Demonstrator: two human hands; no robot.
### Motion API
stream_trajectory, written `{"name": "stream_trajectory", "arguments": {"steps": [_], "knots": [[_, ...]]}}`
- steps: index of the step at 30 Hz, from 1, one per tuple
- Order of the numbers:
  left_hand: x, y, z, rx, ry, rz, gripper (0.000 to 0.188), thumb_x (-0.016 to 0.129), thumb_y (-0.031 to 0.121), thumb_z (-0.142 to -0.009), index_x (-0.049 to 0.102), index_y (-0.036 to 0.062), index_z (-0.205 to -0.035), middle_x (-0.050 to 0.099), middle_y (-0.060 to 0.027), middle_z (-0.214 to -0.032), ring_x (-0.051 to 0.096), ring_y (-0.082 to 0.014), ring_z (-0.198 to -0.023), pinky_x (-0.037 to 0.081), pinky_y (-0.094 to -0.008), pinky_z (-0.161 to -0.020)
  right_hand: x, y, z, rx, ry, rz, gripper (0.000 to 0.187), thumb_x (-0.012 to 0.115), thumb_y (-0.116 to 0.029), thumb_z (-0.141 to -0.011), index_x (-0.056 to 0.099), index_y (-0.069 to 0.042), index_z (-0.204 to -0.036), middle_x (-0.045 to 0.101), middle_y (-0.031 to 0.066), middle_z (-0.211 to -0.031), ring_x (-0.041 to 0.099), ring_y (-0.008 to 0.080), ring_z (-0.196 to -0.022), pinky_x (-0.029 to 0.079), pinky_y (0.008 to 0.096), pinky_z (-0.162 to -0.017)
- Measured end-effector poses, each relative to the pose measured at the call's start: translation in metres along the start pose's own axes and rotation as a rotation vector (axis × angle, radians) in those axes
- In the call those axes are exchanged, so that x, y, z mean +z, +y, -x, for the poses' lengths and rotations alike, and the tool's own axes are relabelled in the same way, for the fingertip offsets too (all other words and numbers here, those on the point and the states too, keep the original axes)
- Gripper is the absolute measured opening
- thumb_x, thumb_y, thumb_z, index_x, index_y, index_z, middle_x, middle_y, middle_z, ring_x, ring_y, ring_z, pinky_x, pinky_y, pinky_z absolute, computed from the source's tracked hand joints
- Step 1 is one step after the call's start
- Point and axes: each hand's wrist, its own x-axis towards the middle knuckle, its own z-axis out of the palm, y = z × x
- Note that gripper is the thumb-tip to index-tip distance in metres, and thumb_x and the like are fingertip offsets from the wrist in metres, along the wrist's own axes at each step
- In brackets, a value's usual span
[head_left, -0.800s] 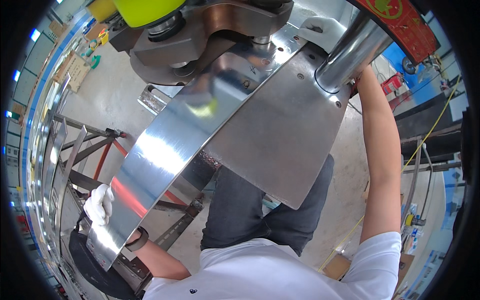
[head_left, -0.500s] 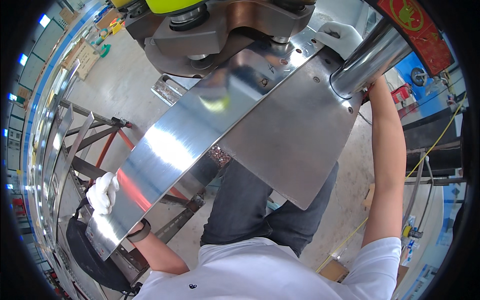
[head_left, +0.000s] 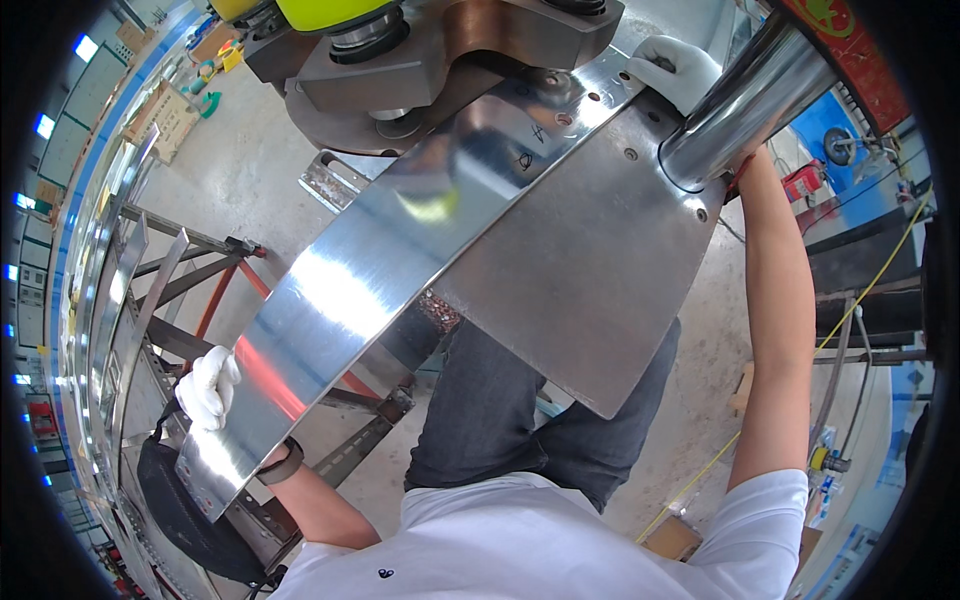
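A long, shiny curved metal strip [head_left: 345, 280] with holes near both ends slants from lower left to upper right. My left hand [head_left: 208, 388], in a white glove, is closed over the strip's outer edge near its lower end, the forearm passing beneath. At the upper end my gloved right hand [head_left: 680, 72] lies by the strip's tip, fingers bent and partly hidden; whether it grips the strip I cannot tell. Against the strip's inner edge sits a flat dull metal plate [head_left: 580, 270] with several holes. The machine's heavy steel head [head_left: 400, 85] stands over the strip's far edge.
A polished steel column [head_left: 745, 110] rises by my right forearm, with a red sign [head_left: 870, 60] above. A metal rack [head_left: 180, 290] holding long strips stands at the left, with a black bag [head_left: 190, 515] hanging near it. A yellow line [head_left: 870, 290] runs down the right side.
The view has shifted slightly. Both hands keep their places on the strip, and the strip and plate show no clear movement.
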Motion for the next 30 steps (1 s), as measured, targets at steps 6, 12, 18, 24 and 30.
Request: {"name": "stream_trajectory", "arguments": {"steps": [6,12,18,24,30], "knots": [[0.016,-0.011,-0.001,-0.033,-0.077,-0.03,0.039,0.064,-0.01,-0.072,0.043,0.0206,-0.059,0.045,0.0056,-0.056,0.045,-0.0068,-0.072,0.028,-0.0235,-0.072,-0.001,-0.001,0.001,-0.054,0.025,0.119,0.021,0.073,-0.023,-0.107,0.077,-0.004,-0.102,0.072,-0.0001,-0.087,0.065,0.0076,-0.084,0.055,0.0277,-0.083],[0.072,-0.058,-0.002,0.05,0.096,-0.059,0.039,0.068,-0.008,-0.075,0.045,0.0208,-0.061,0.048,0.0059,-0.062,0.043,-0.0059,-0.07,0.025,-0.0251,-0.069,-0.003,0.01,-0.002,-0.07,0.024,0.16,0.022,0.074,-0.026,-0.106,0.077,-0.004,-0.103,0.072,0.0001,-0.087,0.065,0.0077,-0.085,0.055,0.0285,-0.083],[0.037,-0.031,-0.007,-0.057,-0.047,0.005,0.039,0.068,-0.005,-0.08,0.045,0.0214,-0.062,0.049,0.0066,-0.06,0.041,-0.0047,-0.065,0.024,-0.0261,-0.069,-0.004,0.015,-0.006,-0.066,0.033,0.28,0.022,0.074,-0.026,-0.106,0.078,-0.004,-0.104,0.072,0.0005,-0.086,0.065,0.0077,-0.085,0.055,0.0285,-0.083],[0.012,-0.017,-0.013,-0.043,-0.165,-0.065,0.039,0.066,-0.001,-0.086,0.046,0.0217,-0.062,0.046,0.0084,-0.055,0.043,-0.0052,-0.067,0.027,-0.0288,-0.074,-0.004,0.015,-0.006,-0.066,0.046,0.244,0.023,0.074,-0.027,-0.106,0.079,-0.004,-0.107,0.073,0.002,-0.088,0.066,0.0091,-0.085,0.055,0.0291,-0.085],[0.016,-0.027,-0.014,-0.106,-0.135,-0.031,0.044,0.058,0.005,-0.1,0.044,0.0223,-0.062,0.044,0.0085,-0.054,0.044,-0.0055,-0.071,0.03,-0.032,-0.081,-0.004,0.015,-0.004,-0.048,0.078,0.268,0.025,0.074,-0.028,-0.106,0.079,-0.004,-0.108,0.074,0.004,-0.091,0.067,0.0112,-0.087,0.056,0.0309,-0.087]]}}
